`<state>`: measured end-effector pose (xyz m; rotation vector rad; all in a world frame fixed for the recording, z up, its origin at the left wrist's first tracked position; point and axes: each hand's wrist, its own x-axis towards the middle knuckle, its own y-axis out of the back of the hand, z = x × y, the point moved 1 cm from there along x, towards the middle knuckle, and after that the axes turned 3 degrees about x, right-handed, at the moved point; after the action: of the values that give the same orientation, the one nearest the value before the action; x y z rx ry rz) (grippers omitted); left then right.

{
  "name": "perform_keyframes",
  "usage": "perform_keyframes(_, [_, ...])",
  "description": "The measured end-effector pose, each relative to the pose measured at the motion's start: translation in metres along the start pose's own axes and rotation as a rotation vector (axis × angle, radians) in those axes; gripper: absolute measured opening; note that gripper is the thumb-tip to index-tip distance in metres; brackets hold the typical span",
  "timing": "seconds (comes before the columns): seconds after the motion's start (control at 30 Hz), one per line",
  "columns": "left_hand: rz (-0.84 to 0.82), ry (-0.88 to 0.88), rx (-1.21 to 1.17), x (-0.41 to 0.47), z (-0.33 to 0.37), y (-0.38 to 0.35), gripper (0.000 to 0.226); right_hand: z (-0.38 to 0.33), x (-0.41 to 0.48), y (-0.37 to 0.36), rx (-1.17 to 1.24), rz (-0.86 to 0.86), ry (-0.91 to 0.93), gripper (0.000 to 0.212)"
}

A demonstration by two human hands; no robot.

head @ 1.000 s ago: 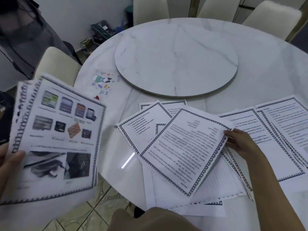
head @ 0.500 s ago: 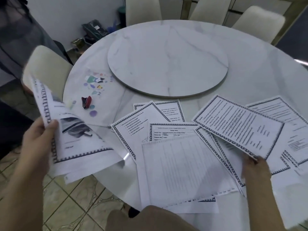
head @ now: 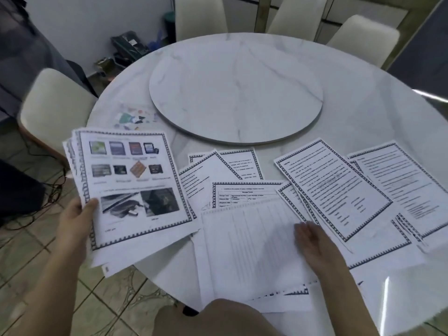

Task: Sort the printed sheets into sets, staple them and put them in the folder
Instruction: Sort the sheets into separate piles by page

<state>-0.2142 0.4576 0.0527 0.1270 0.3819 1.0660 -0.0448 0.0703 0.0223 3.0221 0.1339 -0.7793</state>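
Sheets [head: 334,187] spread out, one stack [head: 131,185] held.
The fanned stack, picture page on top, tilts over the table's [head: 363,112] near-left edge; the bordered text sheets overlap along the near edge, with a pale lined sheet [head: 254,246] frontmost.

White sheets [head: 335,187] with black zigzag borders; white grey-veined marble table [head: 363,112].

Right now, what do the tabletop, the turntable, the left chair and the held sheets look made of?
Tabletop: white marble or marble-look slab, glossy; grey veins, sharp glare.
Turntable: same veined stone look, duller sheen.
Left chair: cream padded upholstery, smooth, possibly faux leather; too blurred to tell.
Held sheets: thin matte printer paper; edges fan and flex.
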Motion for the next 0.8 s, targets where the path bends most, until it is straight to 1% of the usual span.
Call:
perform_keyframes(0.03, [0.003,0.03,0.03,0.003,-0.012,0.001,0.031,-0.001,0.005,-0.013,0.013,-0.03,-0.027,0.031])
perform_keyframes(0.07, [0.004,0.063,0.057,0.005,-0.024,0.001,0.032,-0.001,0.01,-0.025,-0.079,-0.049,-0.003,0.028])
perform_keyframes(0.13, [0.015,0.148,0.093,0.01,-0.043,0.002,0.035,-0.001,0.023,-0.047,-0.476,-0.048,0.213,0.032])
perform_keyframes(0.2, [0.027,0.217,0.118,0.015,-0.058,0.005,0.037,-0.001,0.033,-0.068,-0.935,-0.176,0.511,0.044])
perform_keyframes(0.23, [0.021,0.242,0.132,0.018,-0.064,0.007,0.037,-0.003,0.039,-0.08,-1.124,-0.271,0.57,0.051])
perform_keyframes(0.27, [0.013,0.264,0.145,0.021,-0.069,0.009,0.038,-0.003,0.046,-0.09,-1.259,-0.346,0.568,0.057])
perform_keyframes(0.33, [-0.002,0.319,0.163,0.025,-0.079,0.014,0.039,-0.003,0.055,-0.104,-1.411,-0.448,0.563,0.062])
perform_keyframes(0.37, [-0.008,0.339,0.169,0.025,-0.082,0.016,0.04,-0.003,0.06,-0.11,-1.46,-0.481,0.57,0.062])
perform_keyframes(0.47, [-0.018,0.345,0.156,0.021,-0.09,0.02,0.041,-0.006,0.068,-0.116,-1.578,-0.497,0.622,0.058])
perform_keyframes(0.53, [-0.008,0.339,0.131,0.017,-0.091,0.02,0.041,-0.007,0.07,-0.117,-1.631,-0.515,0.606,0.056])
perform_keyframes(0.63, [-0.003,0.324,0.12,0.012,-0.092,0.018,0.038,-0.008,0.071,-0.118,-1.606,-0.548,0.589,0.047])
perform_keyframes(0.73, [-0.014,0.304,0.126,0.012,-0.094,0.016,0.037,-0.004,0.072,-0.117,-1.58,-0.56,0.596,0.051])
perform_keyframes(0.8, [-0.01,0.315,0.134,0.013,-0.096,0.015,0.038,-0.002,0.07,-0.116,-1.574,-0.566,0.6,0.044])
